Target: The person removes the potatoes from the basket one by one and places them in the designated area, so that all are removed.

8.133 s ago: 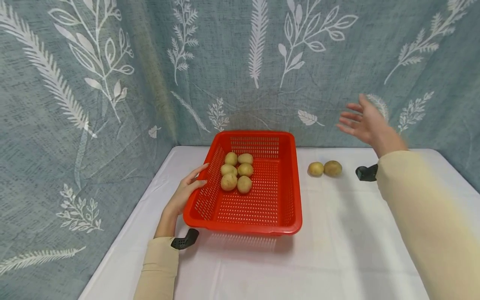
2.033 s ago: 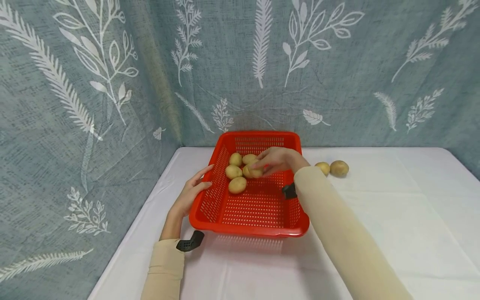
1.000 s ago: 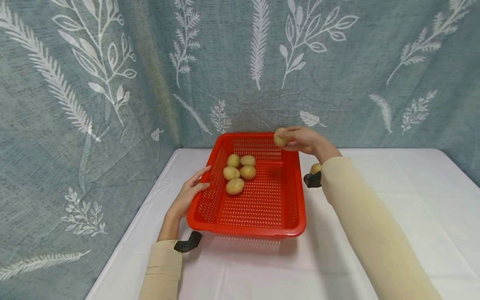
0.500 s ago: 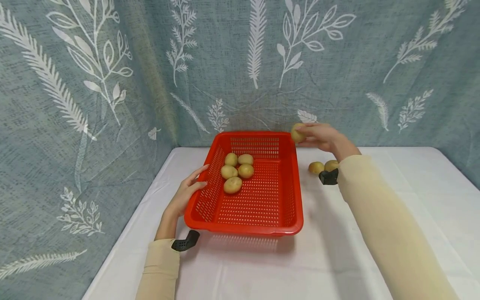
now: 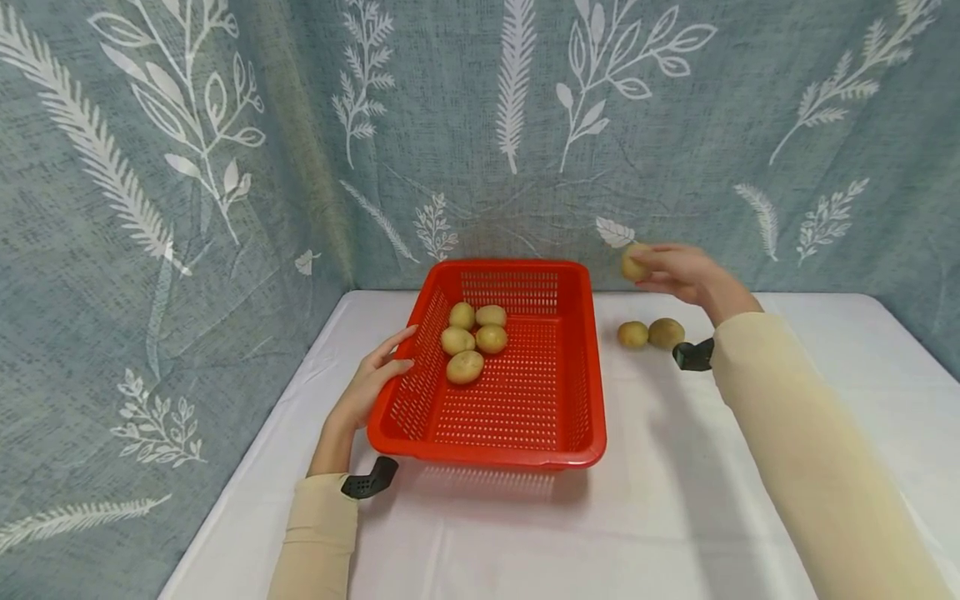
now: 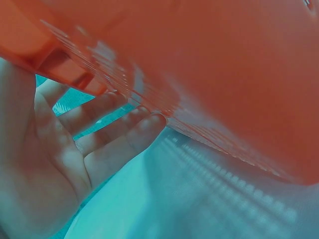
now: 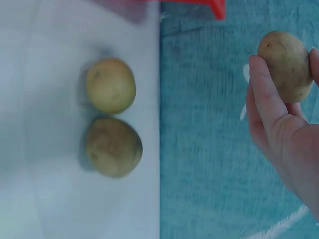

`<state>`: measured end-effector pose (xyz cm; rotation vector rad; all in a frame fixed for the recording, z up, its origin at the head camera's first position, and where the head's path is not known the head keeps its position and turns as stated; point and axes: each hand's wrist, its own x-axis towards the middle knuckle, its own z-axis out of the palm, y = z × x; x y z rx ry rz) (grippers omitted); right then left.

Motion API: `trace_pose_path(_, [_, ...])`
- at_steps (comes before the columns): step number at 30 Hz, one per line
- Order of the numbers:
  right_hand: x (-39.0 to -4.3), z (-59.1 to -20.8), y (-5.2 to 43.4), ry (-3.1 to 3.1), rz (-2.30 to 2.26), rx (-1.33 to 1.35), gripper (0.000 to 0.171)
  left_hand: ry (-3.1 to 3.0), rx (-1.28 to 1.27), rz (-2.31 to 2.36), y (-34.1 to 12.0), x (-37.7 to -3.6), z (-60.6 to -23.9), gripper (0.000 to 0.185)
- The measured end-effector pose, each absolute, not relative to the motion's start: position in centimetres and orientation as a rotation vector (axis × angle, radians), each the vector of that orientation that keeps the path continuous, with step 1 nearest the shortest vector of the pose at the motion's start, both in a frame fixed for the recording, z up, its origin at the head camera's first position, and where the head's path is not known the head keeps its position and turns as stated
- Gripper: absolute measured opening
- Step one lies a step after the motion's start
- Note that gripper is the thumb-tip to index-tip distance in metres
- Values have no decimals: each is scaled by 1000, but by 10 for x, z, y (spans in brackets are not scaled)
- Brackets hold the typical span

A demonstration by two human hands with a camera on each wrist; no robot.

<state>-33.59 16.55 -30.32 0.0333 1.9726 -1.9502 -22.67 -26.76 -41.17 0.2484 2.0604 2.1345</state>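
Note:
My right hand (image 5: 675, 271) holds a small potato (image 5: 634, 265) (image 7: 284, 64) in its fingertips, up in the air right of the red basket (image 5: 577, 367) and above two potatoes (image 5: 649, 334) (image 7: 110, 84) lying on the white table (image 5: 675, 500). Several potatoes (image 5: 472, 337) lie in the basket's far left part. My left hand (image 5: 371, 379) rests with straight fingers (image 6: 119, 144) against the basket's left wall (image 6: 199, 74).
A blue-grey curtain (image 5: 480, 125) with white leaf prints hangs behind and to the left of the table. A black wrist mount (image 5: 367, 482) sits on my left sleeve, another (image 5: 692, 354) on my right.
My right hand picked a potato out of the basket and carried it up and to the right, past the basket's right rim. The left hand has stayed on the basket.

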Motion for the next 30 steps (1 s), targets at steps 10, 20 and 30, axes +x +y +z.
trace_pose_path(10, [-335,-309,194,1979,-1931,51,68,2072,244,2129,-268,-227,-412,56])
trace_pose_path(20, [-331,-318,228,2078,-1830,91,69,2060,249,2145,-269,-227,-410,56])
trace_pose_path(30, [-325,-335,254,2053,-1816,196,75,2056,272,2140,-269,-227,-413,56])
